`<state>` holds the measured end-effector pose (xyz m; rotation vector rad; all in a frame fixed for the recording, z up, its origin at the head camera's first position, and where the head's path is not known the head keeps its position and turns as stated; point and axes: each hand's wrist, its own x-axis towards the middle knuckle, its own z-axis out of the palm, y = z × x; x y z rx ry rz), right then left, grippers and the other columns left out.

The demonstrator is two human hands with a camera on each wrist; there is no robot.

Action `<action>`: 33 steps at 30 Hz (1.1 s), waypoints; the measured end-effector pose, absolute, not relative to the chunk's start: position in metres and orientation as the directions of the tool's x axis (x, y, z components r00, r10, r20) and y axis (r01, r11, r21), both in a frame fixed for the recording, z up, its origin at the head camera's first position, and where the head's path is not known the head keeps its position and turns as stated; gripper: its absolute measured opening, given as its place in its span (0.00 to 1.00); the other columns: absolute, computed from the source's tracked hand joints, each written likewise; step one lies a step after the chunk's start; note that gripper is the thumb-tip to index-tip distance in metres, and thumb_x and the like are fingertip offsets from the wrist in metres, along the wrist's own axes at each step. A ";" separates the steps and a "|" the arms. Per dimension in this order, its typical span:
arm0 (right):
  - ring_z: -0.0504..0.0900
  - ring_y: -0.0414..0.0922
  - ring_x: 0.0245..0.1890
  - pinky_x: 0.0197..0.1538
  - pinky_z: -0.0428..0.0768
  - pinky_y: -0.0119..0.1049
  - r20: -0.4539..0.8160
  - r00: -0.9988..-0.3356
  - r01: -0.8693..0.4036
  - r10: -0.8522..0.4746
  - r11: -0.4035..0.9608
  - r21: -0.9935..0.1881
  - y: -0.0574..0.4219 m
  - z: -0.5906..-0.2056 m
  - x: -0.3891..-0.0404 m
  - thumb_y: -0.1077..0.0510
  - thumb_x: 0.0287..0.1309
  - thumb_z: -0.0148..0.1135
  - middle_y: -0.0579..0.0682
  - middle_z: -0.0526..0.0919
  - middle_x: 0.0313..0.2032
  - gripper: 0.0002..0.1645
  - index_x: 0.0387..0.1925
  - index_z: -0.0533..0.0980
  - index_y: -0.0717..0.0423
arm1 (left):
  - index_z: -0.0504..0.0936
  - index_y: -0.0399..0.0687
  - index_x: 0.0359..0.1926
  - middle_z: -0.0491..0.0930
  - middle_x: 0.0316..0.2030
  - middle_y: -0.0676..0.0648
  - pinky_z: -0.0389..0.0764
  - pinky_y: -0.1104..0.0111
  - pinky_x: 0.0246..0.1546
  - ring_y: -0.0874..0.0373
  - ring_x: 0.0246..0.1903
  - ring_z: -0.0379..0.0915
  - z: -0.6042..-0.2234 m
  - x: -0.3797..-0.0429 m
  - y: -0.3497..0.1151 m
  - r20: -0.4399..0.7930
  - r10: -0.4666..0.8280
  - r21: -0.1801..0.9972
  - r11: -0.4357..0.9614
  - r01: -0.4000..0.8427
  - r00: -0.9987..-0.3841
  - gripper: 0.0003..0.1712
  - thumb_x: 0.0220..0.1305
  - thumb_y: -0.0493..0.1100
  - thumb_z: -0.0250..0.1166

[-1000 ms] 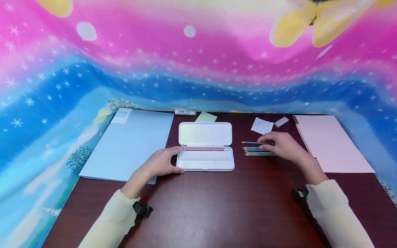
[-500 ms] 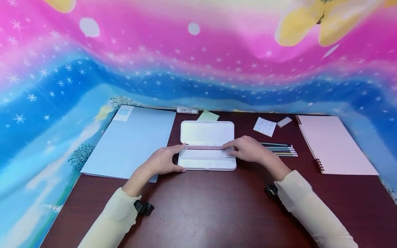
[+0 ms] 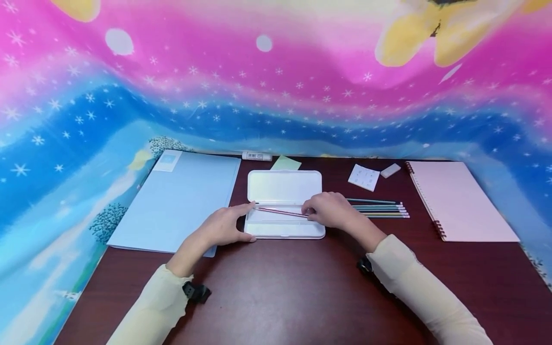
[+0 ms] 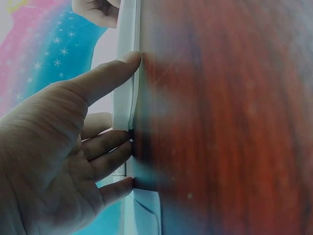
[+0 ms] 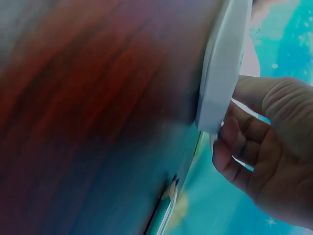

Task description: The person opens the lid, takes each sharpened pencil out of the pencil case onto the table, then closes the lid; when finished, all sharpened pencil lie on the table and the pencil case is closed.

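Note:
A white pencil case (image 3: 284,230) lies with its lid up in the middle of the table. My left hand (image 3: 222,225) holds its left end, thumb at the front edge and fingers toward the back, as the left wrist view also shows. Inside, a red pencil (image 3: 280,211) lies slantwise, its right end at the fingertips of my right hand (image 3: 329,209), which pinches it. The case wall hides part of those fingers in the right wrist view. Several green pencils (image 3: 379,209) lie side by side on the table to the right.
A blue folder (image 3: 185,201) is at left and a pink spiral notebook (image 3: 463,201) at right. Along the back are a glue stick (image 3: 257,156), a green paper (image 3: 286,163), a small printed card (image 3: 364,177) and an eraser (image 3: 390,170).
My right hand has moved left from the green pencils to the case. The red pencil, level before, now slants down toward that hand. My left hand has stayed on the case.

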<state>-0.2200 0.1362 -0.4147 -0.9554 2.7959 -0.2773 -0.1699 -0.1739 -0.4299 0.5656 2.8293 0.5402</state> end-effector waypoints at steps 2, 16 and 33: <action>0.77 0.39 0.31 0.32 0.71 0.33 -0.103 -0.777 -0.592 -0.621 0.777 -0.213 0.133 -0.414 -0.219 0.55 0.64 0.68 0.41 0.88 0.36 0.08 0.42 0.88 0.40 | 0.64 0.50 0.77 0.70 0.72 0.45 0.74 0.49 0.65 0.46 0.67 0.71 -0.430 -0.170 -0.174 -0.127 0.404 0.393 0.859 0.328 -0.906 0.54 0.54 0.60 0.77; 0.80 0.40 0.37 0.45 0.81 0.42 0.032 -0.792 -0.578 -0.610 0.732 -0.361 0.163 -0.406 -0.222 0.56 0.61 0.71 0.43 0.87 0.39 0.05 0.39 0.87 0.42 | 0.64 0.48 0.76 0.71 0.72 0.44 0.74 0.50 0.65 0.46 0.67 0.72 -0.430 -0.170 -0.173 -0.120 0.408 0.391 0.858 0.335 -0.905 0.55 0.53 0.60 0.77; 0.79 0.38 0.31 0.40 0.78 0.39 0.247 -0.819 -0.573 -0.518 0.726 -0.380 0.254 -0.388 -0.221 0.61 0.57 0.73 0.42 0.89 0.35 0.10 0.41 0.90 0.45 | 0.64 0.48 0.76 0.71 0.71 0.43 0.74 0.49 0.64 0.45 0.66 0.73 -0.431 -0.169 -0.176 -0.110 0.416 0.394 0.852 0.345 -0.903 0.54 0.53 0.60 0.77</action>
